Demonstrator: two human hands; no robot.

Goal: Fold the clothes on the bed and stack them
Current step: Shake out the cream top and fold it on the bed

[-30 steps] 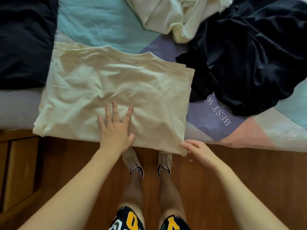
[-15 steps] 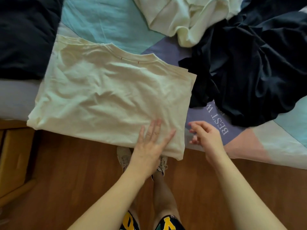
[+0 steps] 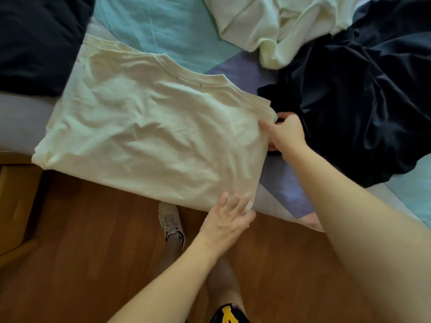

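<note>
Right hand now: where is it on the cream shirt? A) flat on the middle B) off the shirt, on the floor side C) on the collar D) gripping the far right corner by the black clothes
D: the right hand pinches the cream shirt at its far right corner, next to the black clothes; the left hand is at the near right corner.

The folded T-shirt (image 3: 149,141) lies on the bed (image 3: 163,26) at its near edge. Right of the T-shirt is a crumpled garment (image 3: 363,101); behind-right, another rumpled shirt (image 3: 275,26); left, a pillow (image 3: 39,40).
</note>
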